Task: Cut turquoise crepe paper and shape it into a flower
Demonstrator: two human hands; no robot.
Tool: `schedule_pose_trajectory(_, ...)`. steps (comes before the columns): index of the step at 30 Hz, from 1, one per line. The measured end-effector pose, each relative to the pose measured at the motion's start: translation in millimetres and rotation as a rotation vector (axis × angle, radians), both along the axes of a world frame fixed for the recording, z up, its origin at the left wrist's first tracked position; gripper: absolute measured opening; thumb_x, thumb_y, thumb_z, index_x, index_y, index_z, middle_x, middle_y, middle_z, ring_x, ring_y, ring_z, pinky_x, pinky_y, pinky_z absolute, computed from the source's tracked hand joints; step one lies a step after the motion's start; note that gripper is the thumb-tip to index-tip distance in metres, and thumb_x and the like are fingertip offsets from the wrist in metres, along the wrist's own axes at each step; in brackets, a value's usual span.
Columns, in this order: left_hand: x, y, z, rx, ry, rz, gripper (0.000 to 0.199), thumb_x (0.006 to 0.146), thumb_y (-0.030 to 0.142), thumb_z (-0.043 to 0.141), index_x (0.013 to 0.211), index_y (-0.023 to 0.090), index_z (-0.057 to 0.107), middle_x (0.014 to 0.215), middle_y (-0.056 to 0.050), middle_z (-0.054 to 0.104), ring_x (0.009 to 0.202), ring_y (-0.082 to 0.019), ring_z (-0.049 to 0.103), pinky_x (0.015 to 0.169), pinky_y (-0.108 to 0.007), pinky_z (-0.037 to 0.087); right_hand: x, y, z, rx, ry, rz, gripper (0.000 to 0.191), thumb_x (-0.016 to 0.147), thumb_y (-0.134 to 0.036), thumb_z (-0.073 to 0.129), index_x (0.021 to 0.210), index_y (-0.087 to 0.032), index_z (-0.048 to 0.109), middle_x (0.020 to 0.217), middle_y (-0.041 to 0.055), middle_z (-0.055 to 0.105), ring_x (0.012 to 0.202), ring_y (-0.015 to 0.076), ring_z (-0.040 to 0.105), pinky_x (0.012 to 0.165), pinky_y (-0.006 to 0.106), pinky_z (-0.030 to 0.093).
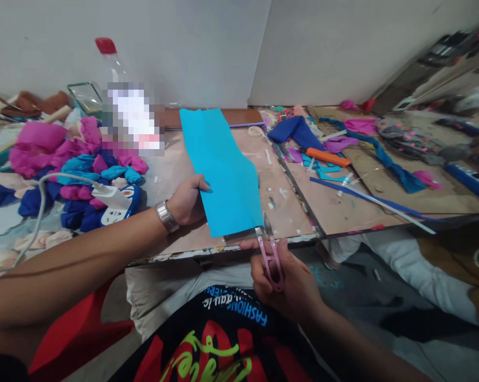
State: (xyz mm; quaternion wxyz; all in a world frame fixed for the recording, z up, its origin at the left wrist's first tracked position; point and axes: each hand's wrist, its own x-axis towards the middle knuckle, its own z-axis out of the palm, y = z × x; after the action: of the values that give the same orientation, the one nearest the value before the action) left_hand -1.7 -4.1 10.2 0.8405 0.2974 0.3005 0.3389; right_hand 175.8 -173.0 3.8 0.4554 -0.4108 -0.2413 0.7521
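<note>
Blue sheet (225, 175) in left hand (189, 200), snips (265, 257) in right hand (293, 281)

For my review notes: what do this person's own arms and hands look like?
Left grip and right grip are bare, ungloved hands. The left arm is bare up to what seems a dark sleeve, and wears a silver-coloured metal band at the wrist; the right arm is bare, with no band showing.
</note>
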Motion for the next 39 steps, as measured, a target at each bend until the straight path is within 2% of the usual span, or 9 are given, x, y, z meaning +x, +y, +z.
schedule_pose_trajectory(4, 0.5, -1.3, 1.8, -0.005, -0.001, 0.009, 0.060, 0.057, 0.021, 0.057, 0.115, 0.012, 0.070, 0.106, -0.014, 0.077, 0.116, -0.040, 0.067, 0.101, -0.061, 0.051, 1.8, 1.3, 1.9, -0.001, -0.027, -0.041, 0.063, 0.092, -0.073, 0.051, 0.116, -0.016, 0.062, 0.047, -0.0090, 0.042, 0.035, 0.0064, 0.023, 0.036, 0.018, 0.025)
schedule_pose_trajectory(11, 0.9, -2.1, 4.0, 0.039, 0.002, 0.027, 0.062, 0.060, 0.023, 0.058, 0.120, 0.011, 0.067, 0.111, -0.015, 0.076, 0.116, -0.042, 0.066, 0.101, -0.064, 0.050, 1.4, 1.9, 3.3, 0.011, -0.006, -0.010, 0.048, 0.091, -0.068, 0.058, 0.091, -0.020, 0.056, 0.050, -0.0081, 0.045, 0.037, 0.0062, 0.028, 0.037, 0.017, 0.028)
schedule_pose_trajectory(19, 1.9, -2.4, 4.6, -0.002, 0.013, 0.050, 0.061, 0.061, 0.022, 0.059, 0.121, 0.013, 0.067, 0.105, -0.014, 0.077, 0.117, -0.040, 0.066, 0.099, -0.062, 0.051, -2.5, -1.5, 3.0, 0.029, -0.022, 0.016, 0.047, 0.095, -0.069, 0.051, 0.094, -0.022, 0.050, 0.046, -0.0092, 0.047, 0.032, 0.0069, 0.027, 0.033, 0.018, 0.030)
schedule_pose_trajectory(25, 1.7, -2.4, 4.3, -0.013, -0.011, 0.046, 0.055, 0.061, 0.020, 0.059, 0.114, 0.012, 0.069, 0.107, -0.015, 0.076, 0.117, -0.040, 0.067, 0.099, -0.060, 0.052, -6.0, -2.4, 6.1, 0.024, -0.011, 0.030, 0.044, 0.096, -0.067, 0.051, 0.096, -0.022, 0.049, 0.046, -0.0094, 0.048, 0.030, 0.0065, 0.028, 0.031, 0.016, 0.028)
schedule_pose_trajectory(32, 0.9, -2.9, 3.6, 0.027, 0.011, 0.009, 0.053, 0.062, 0.023, 0.058, 0.113, 0.014, 0.071, 0.108, -0.014, 0.076, 0.118, -0.041, 0.066, 0.097, -0.062, 0.053, -7.2, 1.9, 9.8, 0.000, 0.068, 0.038, 0.047, 0.092, -0.070, 0.056, 0.093, -0.024, 0.047, 0.044, -0.0103, 0.048, 0.029, 0.0065, 0.028, 0.030, 0.016, 0.031)
schedule_pose_trajectory(39, 1.0, -2.7, 2.6, -0.012, -0.037, 0.011, 0.050, 0.061, 0.022, 0.060, 0.109, 0.013, 0.071, 0.109, -0.014, 0.077, 0.119, -0.041, 0.066, 0.103, -0.061, 0.049, -5.9, 2.7, 9.7, -0.024, 0.104, 0.033, 0.047, 0.091, -0.069, 0.059, 0.092, -0.024, 0.045, 0.043, -0.0111, 0.047, 0.030, 0.0058, 0.024, 0.031, 0.015, 0.031)
